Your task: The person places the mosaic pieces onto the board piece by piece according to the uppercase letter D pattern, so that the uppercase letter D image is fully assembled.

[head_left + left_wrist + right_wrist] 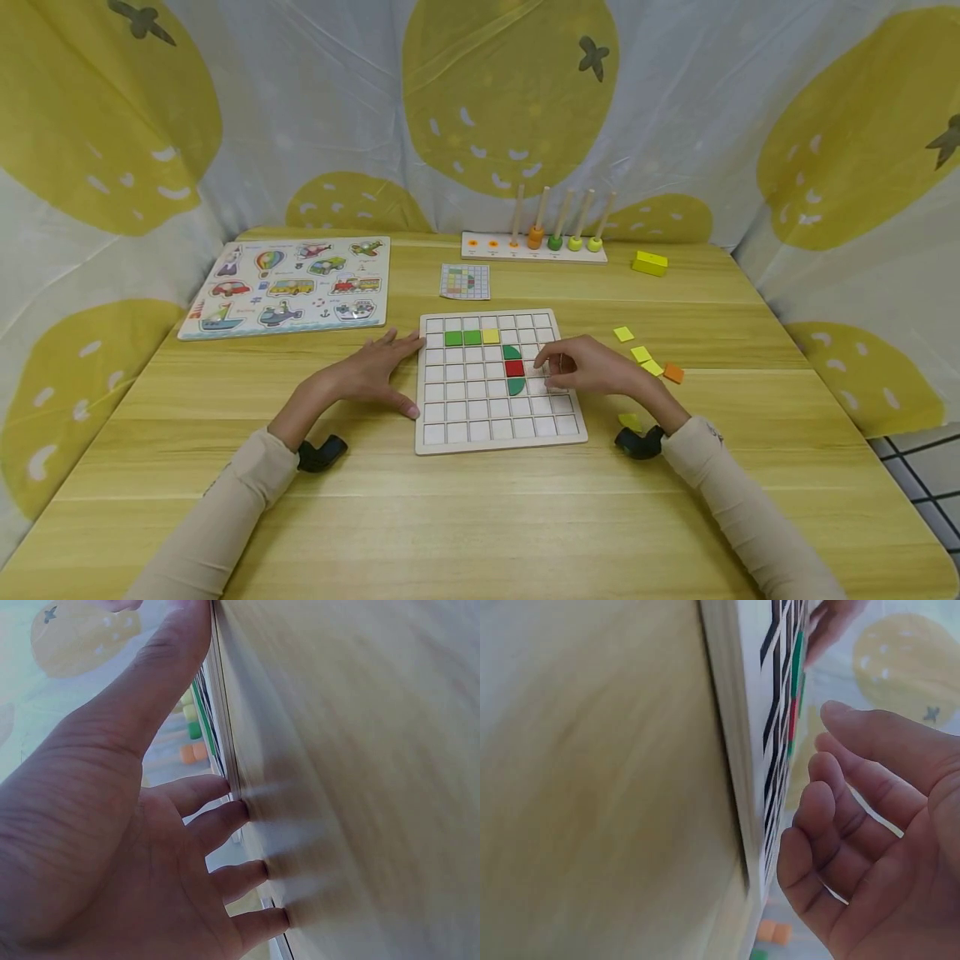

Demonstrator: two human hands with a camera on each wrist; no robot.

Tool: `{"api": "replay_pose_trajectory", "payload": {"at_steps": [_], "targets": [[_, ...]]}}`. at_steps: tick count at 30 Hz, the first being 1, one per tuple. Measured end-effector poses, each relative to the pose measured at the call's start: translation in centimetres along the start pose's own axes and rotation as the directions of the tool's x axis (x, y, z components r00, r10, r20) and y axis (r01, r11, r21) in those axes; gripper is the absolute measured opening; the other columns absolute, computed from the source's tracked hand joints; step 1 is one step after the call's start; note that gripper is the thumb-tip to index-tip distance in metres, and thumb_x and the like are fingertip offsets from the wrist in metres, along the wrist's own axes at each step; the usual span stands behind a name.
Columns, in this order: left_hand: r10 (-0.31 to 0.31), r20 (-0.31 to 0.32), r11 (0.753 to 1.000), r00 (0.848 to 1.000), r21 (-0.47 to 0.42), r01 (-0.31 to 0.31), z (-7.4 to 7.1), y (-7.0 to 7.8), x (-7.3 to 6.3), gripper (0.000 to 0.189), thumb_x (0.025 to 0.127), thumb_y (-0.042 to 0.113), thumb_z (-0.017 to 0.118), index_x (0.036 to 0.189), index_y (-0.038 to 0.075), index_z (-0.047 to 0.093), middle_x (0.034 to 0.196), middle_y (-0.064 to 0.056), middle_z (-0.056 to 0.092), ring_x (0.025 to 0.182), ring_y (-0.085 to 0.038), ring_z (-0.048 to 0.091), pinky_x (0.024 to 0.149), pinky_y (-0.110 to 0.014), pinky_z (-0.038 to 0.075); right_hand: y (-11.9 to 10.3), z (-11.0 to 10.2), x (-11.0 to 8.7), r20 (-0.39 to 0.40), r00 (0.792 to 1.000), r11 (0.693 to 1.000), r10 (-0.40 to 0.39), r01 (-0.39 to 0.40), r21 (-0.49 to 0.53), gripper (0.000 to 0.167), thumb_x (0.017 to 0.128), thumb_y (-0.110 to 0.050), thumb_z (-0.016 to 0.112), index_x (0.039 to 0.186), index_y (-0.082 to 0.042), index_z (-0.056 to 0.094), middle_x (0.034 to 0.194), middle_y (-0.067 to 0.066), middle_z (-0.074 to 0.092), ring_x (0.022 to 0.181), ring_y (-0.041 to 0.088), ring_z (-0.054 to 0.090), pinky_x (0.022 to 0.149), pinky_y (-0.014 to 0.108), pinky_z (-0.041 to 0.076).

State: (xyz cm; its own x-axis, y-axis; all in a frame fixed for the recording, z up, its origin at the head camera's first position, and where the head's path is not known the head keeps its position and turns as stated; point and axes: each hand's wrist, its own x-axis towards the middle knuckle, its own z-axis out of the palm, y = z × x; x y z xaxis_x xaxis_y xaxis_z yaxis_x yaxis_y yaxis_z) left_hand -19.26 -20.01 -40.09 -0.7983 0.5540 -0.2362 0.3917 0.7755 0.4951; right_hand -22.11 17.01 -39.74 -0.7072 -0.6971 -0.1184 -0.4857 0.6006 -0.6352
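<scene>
A white grid board [455, 410] lies on the table between the two hands. My left hand [375, 372] rests at its left side with the fingers spread, thumb and fingertips right at the edge. Over the board's right part hovers my right hand [588, 367], its fingers loosely bent and holding nothing, as the right wrist view shows. On the grid are a green square [453, 338], another green square [472, 337] and a yellow square [490, 336]. Beside the right fingertips, a red square [513, 368] sits between two green rounded pieces [511, 352].
Yellow tiles [624, 334] and an orange tile [673, 372] lie right of the board. Behind it are a small pattern card [465, 282] and a peg stand [534, 247]. A vehicle puzzle [292, 287] lies back left, a yellow block [649, 263] back right.
</scene>
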Motion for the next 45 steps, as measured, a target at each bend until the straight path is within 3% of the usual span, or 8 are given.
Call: {"api": "replay_pose_trajectory", "payload": {"at_steps": [12,22,27,35,41,45], "targets": [[0.002,-0.001,1.000,1.000,0.009,-0.002,0.1,-0.3,0.2,0.112,0.070,0.056,0.079,0.152,0.004,0.023,0.158,-0.018,0.016,0.143,-0.049,0.001,0.110,-0.068,0.006,4.1,-3.3,-4.3,-0.157,0.984,0.995,0.083,-0.073,0.064,0.028,0.089,-0.018,0.069,0.115,-0.006,0.065,0.087,0.002,0.061,0.073,0.018,0.053,0.062,0.025,0.045],[-0.002,-0.005,1.000,1.000,0.008,0.002,0.2,-0.4,0.2,0.112,0.069,0.056,0.079,0.152,0.005,0.023,0.158,-0.018,0.016,0.143,-0.049,0.001,0.110,-0.068,0.006,7.3,-5.3,-7.3,-0.277,0.952,0.985,0.134,-0.098,0.141,0.032,0.093,-0.011,0.063,0.123,-0.001,0.059,0.109,0.016,0.063,0.094,0.026,0.060,0.073,0.025,0.051],[0.003,-0.008,1.000,1.000,0.010,-0.003,0.3,-0.4,0.2,0.113,0.068,0.056,0.079,0.152,0.004,0.023,0.158,-0.019,0.017,0.143,-0.048,0.002,0.110,-0.068,0.007,7.8,-5.2,-8.2,-0.268,0.952,0.979,0.146,-0.101,0.176,0.034,0.093,-0.013,0.063,0.124,0.000,0.058,0.113,0.018,0.063,0.096,0.023,0.059,0.074,0.024,0.052],[0.002,-0.010,1.000,1.000,0.006,-0.002,0.2,-0.2,0.2,0.113,0.069,0.056,0.079,0.152,0.004,0.024,0.158,-0.019,0.017,0.143,-0.049,0.002,0.110,-0.067,0.007,7.3,-3.6,-10.9,-0.217,0.971,0.964,0.099,-0.040,0.262,0.036,0.091,-0.010,0.065,0.124,0.002,0.056,0.115,0.020,0.062,0.093,0.017,0.062,0.073,0.026,0.053],[0.004,-0.014,1.000,1.000,0.005,-0.004,0.2,-0.2,0.2,0.113,0.068,0.056,0.079,0.152,0.005,0.024,0.158,-0.019,0.017,0.143,-0.048,0.002,0.110,-0.067,0.007,7.2,-2.1,-12.4,-0.126,0.989,0.949,0.083,-0.039,0.313,0.036,0.089,-0.011,0.067,0.123,0.000,0.058,0.116,0.019,0.062,0.091,0.017,0.063,0.075,0.025,0.052],[0.001,-0.014,1.000,1.000,0.001,-0.001,0.3,-0.2,0.2,0.113,0.068,0.056,0.080,0.152,0.005,0.024,0.158,-0.018,0.017,0.143,-0.048,0.002,0.110,-0.067,0.007,7.1,-1.6,-12.9,-0.051,0.997,0.942,0.059,-0.039,0.333,0.040,0.089,-0.010,0.068,0.125,0.000,0.057,0.105,0.019,0.063,0.084,0.016,0.062,0.072,0.025,0.050]]}}
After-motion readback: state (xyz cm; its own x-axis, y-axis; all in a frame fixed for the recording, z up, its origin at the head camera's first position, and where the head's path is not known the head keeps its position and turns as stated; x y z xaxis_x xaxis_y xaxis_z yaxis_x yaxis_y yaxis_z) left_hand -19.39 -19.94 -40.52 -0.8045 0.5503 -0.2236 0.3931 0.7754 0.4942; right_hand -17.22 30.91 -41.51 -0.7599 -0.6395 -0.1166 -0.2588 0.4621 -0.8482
